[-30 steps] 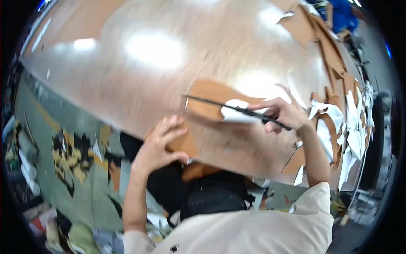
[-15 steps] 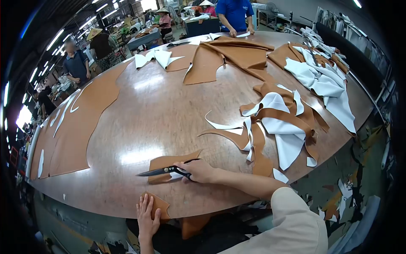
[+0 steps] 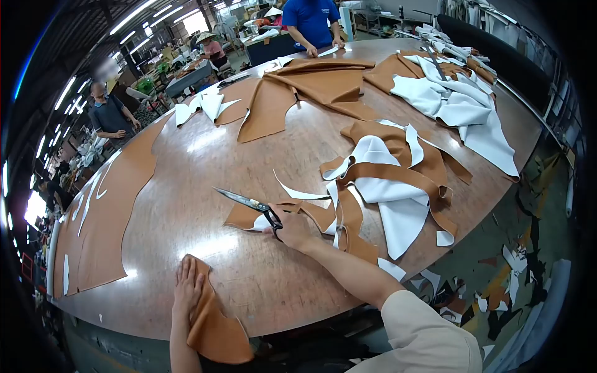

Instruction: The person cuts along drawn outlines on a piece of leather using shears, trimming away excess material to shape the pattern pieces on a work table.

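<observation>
My right hand (image 3: 291,229) grips the black handles of long scissors (image 3: 249,203), blades closed and pointing up-left over the wooden table (image 3: 249,155). The hand rests on a small tan leather piece (image 3: 245,217) with a white underside. My left hand (image 3: 187,287) lies flat, fingers together, on another tan leather piece (image 3: 214,323) that hangs over the near table edge.
Tangled tan and white leather offcuts (image 3: 392,180) lie right of the scissors. A large tan hide (image 3: 109,211) covers the table's left side, more hides (image 3: 311,87) lie at the far end. A person in blue (image 3: 308,22) works at the far edge; scraps litter the floor (image 3: 510,273).
My right hand moved the scissors up and right with the small piece. My left hand pulled its leather piece further onto the table. The view shifted from looking down to looking across the table.
</observation>
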The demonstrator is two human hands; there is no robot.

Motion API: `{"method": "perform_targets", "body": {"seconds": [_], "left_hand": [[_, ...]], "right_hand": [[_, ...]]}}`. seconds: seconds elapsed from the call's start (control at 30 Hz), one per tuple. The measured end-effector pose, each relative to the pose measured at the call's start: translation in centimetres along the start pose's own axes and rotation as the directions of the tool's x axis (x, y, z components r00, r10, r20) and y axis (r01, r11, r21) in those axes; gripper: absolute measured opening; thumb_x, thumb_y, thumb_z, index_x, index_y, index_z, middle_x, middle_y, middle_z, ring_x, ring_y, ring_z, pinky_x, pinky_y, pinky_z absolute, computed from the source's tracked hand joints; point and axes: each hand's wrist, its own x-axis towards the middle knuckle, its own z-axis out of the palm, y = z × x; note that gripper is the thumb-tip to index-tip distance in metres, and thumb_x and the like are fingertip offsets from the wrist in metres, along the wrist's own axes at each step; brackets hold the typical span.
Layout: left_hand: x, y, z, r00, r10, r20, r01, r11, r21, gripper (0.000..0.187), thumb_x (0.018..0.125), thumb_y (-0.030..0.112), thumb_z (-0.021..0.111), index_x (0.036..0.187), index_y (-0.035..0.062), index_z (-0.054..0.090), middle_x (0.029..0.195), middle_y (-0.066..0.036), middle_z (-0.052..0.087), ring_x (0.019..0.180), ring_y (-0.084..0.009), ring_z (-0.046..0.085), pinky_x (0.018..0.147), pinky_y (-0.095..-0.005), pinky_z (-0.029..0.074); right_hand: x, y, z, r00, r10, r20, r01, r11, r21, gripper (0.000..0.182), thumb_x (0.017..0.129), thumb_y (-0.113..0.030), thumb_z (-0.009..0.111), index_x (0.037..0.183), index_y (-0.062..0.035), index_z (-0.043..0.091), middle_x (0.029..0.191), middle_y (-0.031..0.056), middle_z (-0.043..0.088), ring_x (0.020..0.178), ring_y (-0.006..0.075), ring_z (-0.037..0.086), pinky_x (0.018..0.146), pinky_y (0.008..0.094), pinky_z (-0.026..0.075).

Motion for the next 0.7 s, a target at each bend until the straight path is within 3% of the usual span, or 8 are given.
{"method": "perform_targets", "body": {"seconds": [0.03,0.1,0.17,0.23,0.3,0.43,0.57,0.7], "left_hand": [[1.9,-0.9,-0.1,0.999,-0.047,-0.014,0.049,0.992,0.115,0.067,0.109,0.047,0.046,0.164,0.0112,0.035,0.170,-0.022,0.028,0.156,-0.0414,0.028,0.127,-0.0520,0.025],[4.5,-1.3,-1.5,0.984,-0.115,-0.138,0.123,0.991,0.050,0.064,0.107,0.045,0.052,0.158,0.0061,0.043,0.160,-0.026,0.041,0.148,-0.0440,0.040,0.120,-0.0521,0.036],[6.4,-2.1,-1.4,0.965,-0.246,-0.090,0.225,0.953,-0.202,0.061,0.105,0.042,0.059,0.150,0.0016,0.051,0.150,-0.028,0.051,0.139,-0.0459,0.049,0.115,-0.0517,0.043],[5.9,-2.6,-1.0,0.963,-0.260,-0.074,0.229,0.929,-0.289,0.060,0.103,0.042,0.061,0.147,0.0017,0.055,0.147,-0.027,0.055,0.138,-0.0453,0.051,0.116,-0.0513,0.042],[5.5,-2.5,-1.8,0.996,-0.028,-0.080,0.015,0.986,-0.167,0.062,0.102,0.043,0.063,0.150,0.0035,0.054,0.155,-0.024,0.050,0.142,-0.0430,0.049,0.118,-0.0488,0.041],[3.2,-3.8,1.4,0.990,-0.115,-0.081,0.106,0.988,-0.115,0.080,0.102,0.050,0.062,0.168,0.0175,0.031,0.175,-0.016,0.022,0.163,-0.0318,0.015,0.131,-0.0515,0.011],[2.8,-4.6,2.6,0.986,-0.116,-0.122,0.102,0.988,-0.116,0.079,0.101,0.050,0.063,0.167,0.0175,0.033,0.174,-0.017,0.024,0.162,-0.0345,0.018,0.130,-0.0511,0.015],[2.8,-3.3,2.0,0.958,-0.108,-0.265,0.070,0.987,-0.148,0.073,0.098,0.051,0.067,0.158,0.0149,0.045,0.162,-0.018,0.036,0.151,-0.0397,0.031,0.126,-0.0526,0.024]], "right_hand": [[0.0,0.2,0.1,1.000,-0.024,0.002,0.024,1.000,0.006,0.077,0.087,-0.050,0.081,0.148,-0.0101,0.054,0.104,0.0219,0.074,0.095,0.0421,0.073,0.077,0.0519,0.056],[0.0,0.7,0.6,0.999,-0.036,-0.003,0.036,0.999,0.016,0.080,0.087,-0.050,0.081,0.151,-0.0097,0.053,0.103,0.0221,0.074,0.090,0.0421,0.073,0.074,0.0518,0.056],[-0.2,0.5,0.4,1.000,-0.006,0.011,0.006,1.000,0.012,0.082,0.087,-0.050,0.081,0.152,-0.0089,0.052,0.097,0.0219,0.074,0.086,0.0418,0.073,0.071,0.0517,0.054],[-0.3,-0.2,-0.6,0.997,0.039,0.070,-0.047,0.992,0.115,0.081,0.087,-0.050,0.081,0.151,-0.0090,0.052,0.094,0.0220,0.074,0.085,0.0423,0.073,0.071,0.0519,0.054],[0.0,0.3,0.1,1.000,-0.018,-0.002,0.018,0.998,0.054,0.081,0.086,-0.050,0.081,0.150,-0.0089,0.053,0.096,0.0223,0.074,0.086,0.0423,0.073,0.073,0.0520,0.055],[-0.2,0.1,0.2,1.000,-0.009,-0.001,0.009,1.000,-0.018,0.080,0.086,-0.051,0.082,0.149,-0.0093,0.055,0.097,0.0227,0.074,0.087,0.0423,0.073,0.074,0.0515,0.056],[-0.2,-0.1,0.2,1.000,-0.017,0.025,0.018,1.000,-0.020,0.083,0.087,-0.049,0.081,0.152,-0.0065,0.051,0.096,0.0248,0.074,0.091,0.0425,0.073,0.076,0.0514,0.056],[-0.2,0.1,0.3,1.000,-0.028,0.012,0.029,0.997,-0.068,0.083,0.087,-0.051,0.080,0.151,-0.0075,0.052,0.095,0.0199,0.075,0.088,0.0396,0.074,0.076,0.0485,0.056]]}}
